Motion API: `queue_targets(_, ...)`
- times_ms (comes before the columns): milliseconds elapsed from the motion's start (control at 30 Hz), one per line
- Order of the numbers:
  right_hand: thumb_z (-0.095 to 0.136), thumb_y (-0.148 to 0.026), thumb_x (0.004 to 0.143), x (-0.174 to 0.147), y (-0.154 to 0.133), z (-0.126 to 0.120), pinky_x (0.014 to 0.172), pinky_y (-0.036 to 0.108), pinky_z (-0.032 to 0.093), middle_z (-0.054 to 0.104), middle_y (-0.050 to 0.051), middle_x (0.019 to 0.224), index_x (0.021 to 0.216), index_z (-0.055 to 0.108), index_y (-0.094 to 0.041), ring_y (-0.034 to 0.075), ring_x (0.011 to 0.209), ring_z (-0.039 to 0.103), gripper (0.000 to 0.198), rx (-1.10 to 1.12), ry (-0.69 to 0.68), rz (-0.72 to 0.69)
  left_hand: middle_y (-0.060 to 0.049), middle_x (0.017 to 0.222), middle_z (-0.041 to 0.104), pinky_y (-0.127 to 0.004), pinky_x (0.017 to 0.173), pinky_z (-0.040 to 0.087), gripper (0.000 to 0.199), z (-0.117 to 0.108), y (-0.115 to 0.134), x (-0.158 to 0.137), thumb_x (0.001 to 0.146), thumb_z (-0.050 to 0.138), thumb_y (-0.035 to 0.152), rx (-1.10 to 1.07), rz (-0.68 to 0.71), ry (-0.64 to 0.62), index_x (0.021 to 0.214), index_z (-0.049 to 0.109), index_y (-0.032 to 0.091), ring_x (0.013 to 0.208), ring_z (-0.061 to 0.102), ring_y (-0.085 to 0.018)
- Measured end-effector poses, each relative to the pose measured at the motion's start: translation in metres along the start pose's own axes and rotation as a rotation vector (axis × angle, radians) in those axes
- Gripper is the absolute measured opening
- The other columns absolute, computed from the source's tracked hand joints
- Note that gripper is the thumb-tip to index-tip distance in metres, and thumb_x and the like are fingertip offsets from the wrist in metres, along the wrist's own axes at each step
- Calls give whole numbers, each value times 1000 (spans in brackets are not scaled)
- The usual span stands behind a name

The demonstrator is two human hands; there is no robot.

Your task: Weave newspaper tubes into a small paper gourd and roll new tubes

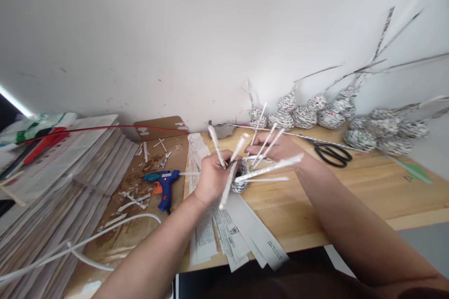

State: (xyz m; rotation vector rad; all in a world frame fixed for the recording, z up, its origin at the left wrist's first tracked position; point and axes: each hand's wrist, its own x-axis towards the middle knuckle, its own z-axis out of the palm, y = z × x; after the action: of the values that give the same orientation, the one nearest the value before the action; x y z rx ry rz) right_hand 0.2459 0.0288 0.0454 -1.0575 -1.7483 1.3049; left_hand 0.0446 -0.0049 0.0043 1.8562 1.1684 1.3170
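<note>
So on the far left a thick stack of greyish folded paper sheets (87,191) is parked, and next to it a blue plastic glue gun (166,186) has been left on a brown cardboard sheet (177,152) littered with white paper scraps (135,202). Then comes the left hand (212,177), its fingers curled in around the side of a small round black-and-white woven paper piece (240,187); how firmly it's gripped can't be told, since the fingertips are hidden. That piece is held above the pale wooden tabletop (298,205), over a fan of flat printed paper strips (242,238). It should be very light, probably springy in the wall and easily dented if squeezed, so it's best held low on the woven body. The slim white rolled-paper sticks (268,169) poking out all round look stiffish but likely to kink, so they're better taken near the base than at the tips; dry paper shouldn't be slippery. At its right, the fingers of the right hand (268,145) are bunched together by a stick, though whether it's actually pinched can't be told. Further right, black-handled scissors (331,153) are laid down, with gourd-shaped woven paper pieces (304,117) lined up along the wall.
</note>
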Motion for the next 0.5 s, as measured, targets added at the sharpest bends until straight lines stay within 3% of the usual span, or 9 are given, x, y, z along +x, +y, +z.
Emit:
queue_targets(133, 78, -43, 67, -1, -3, 4, 51, 24, 44, 64, 1, 65, 71, 64, -15, 12, 55, 57, 31, 80, -69, 60, -4, 78, 73, -29, 72, 48, 17, -6, 3, -1, 80, 59, 14, 183, 152, -132, 81, 74, 22, 74, 65, -18)
queue_targets(367, 66, -43, 79, 0, 2, 28, 49, 24, 38, 56, -1, 59, 69, 59, -18, 12, 54, 52, 28, -94, 127, -69, -5, 83, 74, -31, 79, 49, 24, -7, 12, -1, 78, 56, 8, 255, 238, -172, 85, 74, 23, 80, 65, -19)
queue_targets(500, 63, -39, 81, 0, 4, 35, 50, 25, 37, 57, -1, 60, 67, 58, -19, 12, 54, 50, 25, -166, 202, -101, -5, 83, 73, -29, 75, 50, 19, -7, 12, -3, 77, 58, 12, 164, 177, -187, 86, 73, 20, 77, 65, -19)
